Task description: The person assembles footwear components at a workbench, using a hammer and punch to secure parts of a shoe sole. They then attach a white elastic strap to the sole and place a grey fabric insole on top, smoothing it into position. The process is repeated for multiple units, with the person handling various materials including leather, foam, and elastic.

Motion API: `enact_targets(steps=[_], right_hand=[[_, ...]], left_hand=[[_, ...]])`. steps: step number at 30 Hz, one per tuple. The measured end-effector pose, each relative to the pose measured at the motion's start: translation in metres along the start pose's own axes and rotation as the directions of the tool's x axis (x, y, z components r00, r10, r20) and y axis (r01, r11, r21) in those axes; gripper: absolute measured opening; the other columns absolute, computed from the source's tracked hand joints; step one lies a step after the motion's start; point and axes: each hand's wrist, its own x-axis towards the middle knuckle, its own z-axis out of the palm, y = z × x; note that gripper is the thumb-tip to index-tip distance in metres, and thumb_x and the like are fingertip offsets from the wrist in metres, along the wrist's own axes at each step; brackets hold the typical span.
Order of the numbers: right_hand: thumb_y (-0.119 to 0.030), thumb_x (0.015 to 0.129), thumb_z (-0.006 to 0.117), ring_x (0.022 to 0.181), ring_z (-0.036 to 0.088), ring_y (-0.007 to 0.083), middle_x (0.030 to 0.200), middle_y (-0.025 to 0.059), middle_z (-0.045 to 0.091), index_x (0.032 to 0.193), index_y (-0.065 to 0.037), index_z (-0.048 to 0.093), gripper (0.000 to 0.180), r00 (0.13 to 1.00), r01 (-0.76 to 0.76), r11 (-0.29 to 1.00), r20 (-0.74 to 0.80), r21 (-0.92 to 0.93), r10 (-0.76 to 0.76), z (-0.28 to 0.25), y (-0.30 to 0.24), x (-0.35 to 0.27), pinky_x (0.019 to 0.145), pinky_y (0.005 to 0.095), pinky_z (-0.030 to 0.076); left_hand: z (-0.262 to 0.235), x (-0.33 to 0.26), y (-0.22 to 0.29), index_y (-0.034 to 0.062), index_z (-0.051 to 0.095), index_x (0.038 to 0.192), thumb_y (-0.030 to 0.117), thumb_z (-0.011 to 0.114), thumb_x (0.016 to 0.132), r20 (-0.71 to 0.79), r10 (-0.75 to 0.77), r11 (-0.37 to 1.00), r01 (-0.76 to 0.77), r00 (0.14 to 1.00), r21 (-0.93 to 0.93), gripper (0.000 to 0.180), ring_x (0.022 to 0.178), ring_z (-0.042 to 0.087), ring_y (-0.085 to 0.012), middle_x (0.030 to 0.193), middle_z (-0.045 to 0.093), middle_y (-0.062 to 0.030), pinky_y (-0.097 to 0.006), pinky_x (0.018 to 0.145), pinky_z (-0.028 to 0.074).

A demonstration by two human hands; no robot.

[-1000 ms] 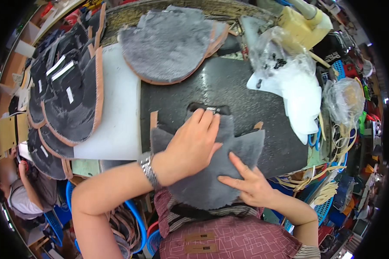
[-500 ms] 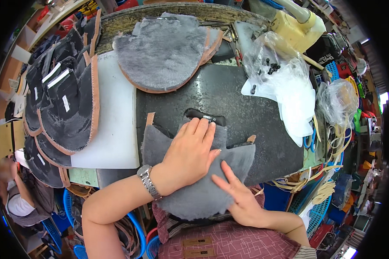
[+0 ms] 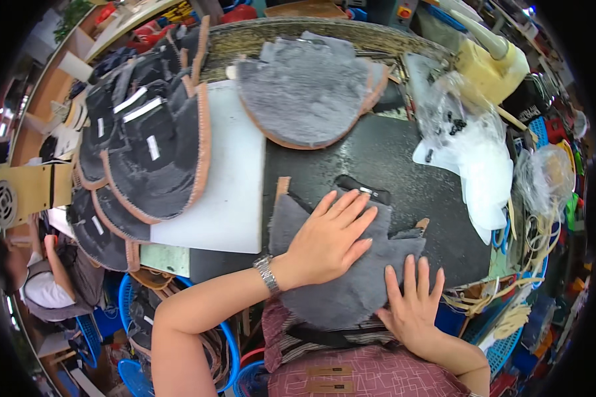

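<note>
At the near edge of the black worktable (image 3: 391, 159), a grey fuzzy fabric piece (image 3: 338, 291) is pressed flat under the left hand (image 3: 328, 241) and right hand (image 3: 414, 311), fingers spread, nothing grasped. Smoothing seems in hand; next, even outward strokes are likely needed.

Left wrist carries a metal link watch (image 3: 266, 272). Forearms are bare. Torso wears a maroon patterned garment (image 3: 377, 374).
</note>
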Motion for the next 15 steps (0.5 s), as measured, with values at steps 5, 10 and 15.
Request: enact_targets(steps=[5, 10, 15], right_hand=[[-0.02, 0.078, 0.053, 0.106, 0.054, 0.0303, 0.113, 0.0124, 0.058, 0.115, -0.014, 0.059, 0.038, 0.809, 0.558, 0.826, -0.278, 0.081, -0.518, 0.011, -0.018, 0.038, 0.092, 0.0466, 0.041], [-0.017, 0.072, 0.067, 0.095, 0.061, 0.0304, 0.106, 0.0106, 0.062, 0.092, -0.017, 0.068, 0.02, 0.615, 0.534, 0.844, -0.66, -0.053, -0.431, -0.088, 0.028, 0.071, 0.08, 0.0403, 0.052], [-0.009, 0.068, 0.064, 0.111, 0.053, 0.0273, 0.115, 0.0088, 0.058, 0.107, -0.01, 0.059, 0.039, 0.552, 0.556, 0.828, -0.712, -0.074, -0.434, -0.052, 0.058, 0.235, 0.096, 0.0458, 0.04]], left_hand=[[-0.024, 0.008, -0.012, 0.0027, 0.056, 0.118, 0.013, 0.052, 0.09, -0.134, -0.589, 0.491, 0.22, 0.797, -0.843, 0.03, 0.117, 0.049, -0.0191, 0.124, 0.054, -0.0118, -0.035, 0.101, 0.035], [-0.188, -0.021, -0.1, 0.0031, 0.059, 0.107, 0.006, 0.059, 0.081, -0.873, -0.107, 0.889, 0.439, 0.477, 0.13, 0.027, 0.093, 0.058, -0.0264, 0.103, 0.06, -0.0125, -0.035, 0.082, 0.045], [-0.254, -0.061, -0.194, 0.003, 0.048, 0.127, 0.031, 0.072, 0.071, -0.574, -0.658, 0.443, 0.867, 0.487, 0.228, 0.067, 0.112, 0.053, -0.0316, 0.12, 0.056, -0.0181, -0.039, 0.092, 0.041]])
